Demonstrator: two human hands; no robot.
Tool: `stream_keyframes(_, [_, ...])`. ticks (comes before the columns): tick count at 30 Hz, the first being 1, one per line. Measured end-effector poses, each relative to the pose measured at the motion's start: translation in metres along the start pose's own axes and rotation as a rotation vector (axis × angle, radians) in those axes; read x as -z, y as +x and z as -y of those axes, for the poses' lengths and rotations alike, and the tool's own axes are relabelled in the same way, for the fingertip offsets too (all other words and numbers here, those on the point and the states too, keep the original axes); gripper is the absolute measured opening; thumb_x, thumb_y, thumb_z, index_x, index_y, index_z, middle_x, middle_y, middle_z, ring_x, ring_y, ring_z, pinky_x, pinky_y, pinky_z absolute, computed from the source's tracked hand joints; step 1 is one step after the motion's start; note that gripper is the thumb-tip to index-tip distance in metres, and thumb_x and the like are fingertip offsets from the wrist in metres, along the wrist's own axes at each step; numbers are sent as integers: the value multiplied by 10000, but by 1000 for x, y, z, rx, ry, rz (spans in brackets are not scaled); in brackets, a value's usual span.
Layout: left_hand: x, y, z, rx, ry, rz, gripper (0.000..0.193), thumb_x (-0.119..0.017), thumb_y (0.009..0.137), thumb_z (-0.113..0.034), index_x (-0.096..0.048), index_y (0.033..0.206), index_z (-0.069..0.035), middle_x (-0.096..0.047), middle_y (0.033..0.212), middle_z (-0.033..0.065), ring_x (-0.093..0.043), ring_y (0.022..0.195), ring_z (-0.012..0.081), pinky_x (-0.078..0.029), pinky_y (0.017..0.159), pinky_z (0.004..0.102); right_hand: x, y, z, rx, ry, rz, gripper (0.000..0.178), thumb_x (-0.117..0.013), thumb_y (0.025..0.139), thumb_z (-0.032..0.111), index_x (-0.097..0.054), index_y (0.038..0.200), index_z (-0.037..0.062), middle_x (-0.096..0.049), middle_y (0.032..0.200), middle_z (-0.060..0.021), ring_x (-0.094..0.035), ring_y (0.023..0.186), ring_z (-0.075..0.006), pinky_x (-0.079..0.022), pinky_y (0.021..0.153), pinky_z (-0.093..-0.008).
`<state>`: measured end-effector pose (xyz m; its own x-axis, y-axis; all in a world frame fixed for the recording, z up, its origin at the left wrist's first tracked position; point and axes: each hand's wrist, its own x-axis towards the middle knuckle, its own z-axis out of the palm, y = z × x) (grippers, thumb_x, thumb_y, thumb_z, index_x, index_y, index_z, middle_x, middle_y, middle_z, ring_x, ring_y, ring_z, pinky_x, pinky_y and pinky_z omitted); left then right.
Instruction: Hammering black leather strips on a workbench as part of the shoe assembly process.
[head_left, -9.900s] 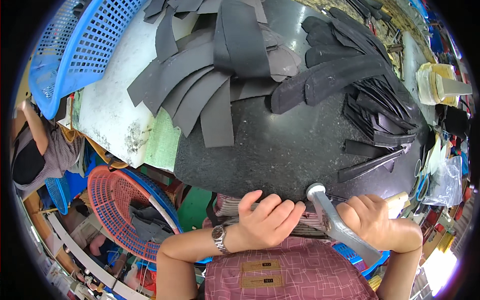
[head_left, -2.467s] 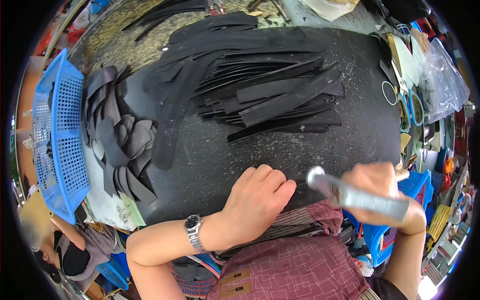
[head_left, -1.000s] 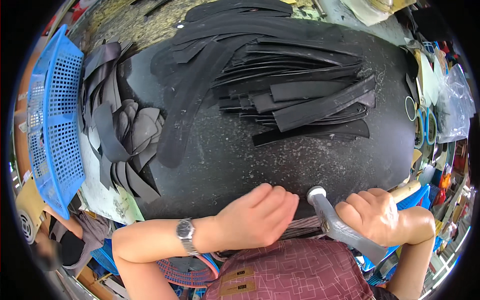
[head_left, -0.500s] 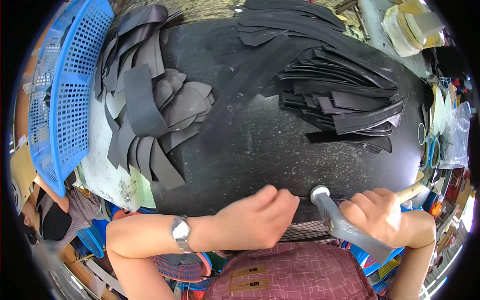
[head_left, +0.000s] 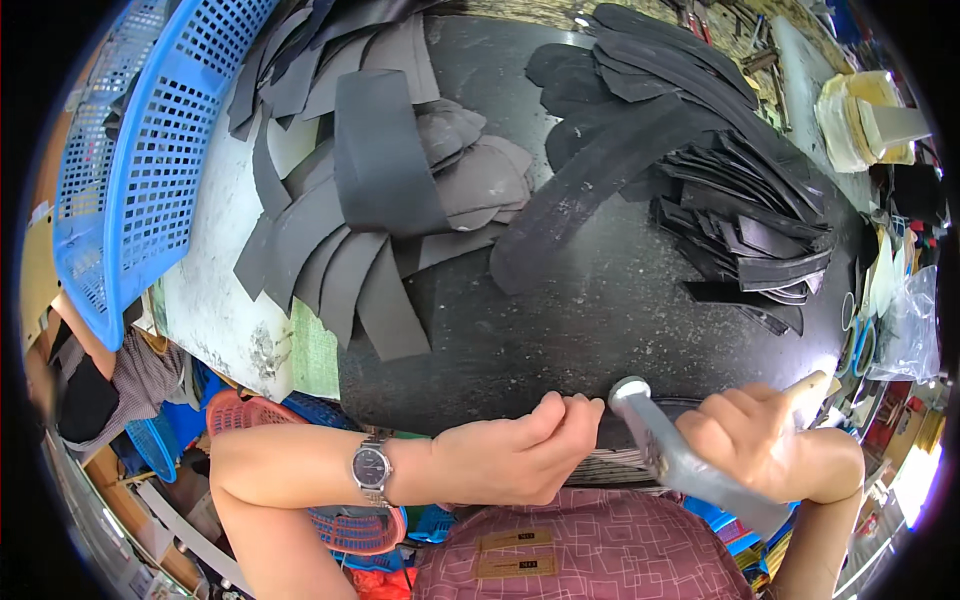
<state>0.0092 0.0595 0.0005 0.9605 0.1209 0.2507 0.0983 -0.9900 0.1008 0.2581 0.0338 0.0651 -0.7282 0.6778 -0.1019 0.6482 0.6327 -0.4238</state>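
My right hand [head_left: 740, 440] is wrapped around the pale wooden handle of a hammer [head_left: 668, 440]. The hammer's round metal face points away from me, low over the near edge of the black work surface [head_left: 520, 370]. Just left of that face, my left hand [head_left: 525, 450] is closed, thumb and fingers pinched together. What it pinches, if anything, is hidden. A dark strip edge shows beside the hammer at the board's near edge. Black strips [head_left: 740, 220] lie fanned in a pile to the right, and a long dark strip [head_left: 590, 190] crosses the middle.
Grey curved pieces [head_left: 385, 150] are heaped at the left, beside a blue plastic basket [head_left: 160, 180]. Blue-handled scissors [head_left: 862, 345] hang at the right edge. A tape-wrapped container [head_left: 865, 120] stands far right. Another person's arm [head_left: 85, 335] shows at the left.
My view has shifted, so the piles sit farther right in the picture. My left wrist has rolled, turning the watch face toward view. The hammer stays in nearly the same place.
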Motion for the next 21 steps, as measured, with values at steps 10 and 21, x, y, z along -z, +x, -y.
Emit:
stream_keyframes(10, [1, -20, -3, 196, -78, -123, 263, -579, 721, -161, -672, 921, -17, -593, 917, 54, -528, 850, 187, -408, 717, 311, -4, 19, 9, 78, -57, 71, 256, -586, 609, 200, -525, 804, 46, -398, 598, 10, -457, 452, -113, -337, 386, -251])
stream_keyframes(21, [-15, -32, -27, 586, -90, -398, 222, -683, 675, -205, -692, 867, -95, -567, 823, -32, -481, 737, 153, -376, 711, 317, -7, 34, 19, 43, -98, 70, 255, -582, 630, 205, -524, 828, 55, -402, 616, 5, -460, 458, -110, -333, 387, -262])
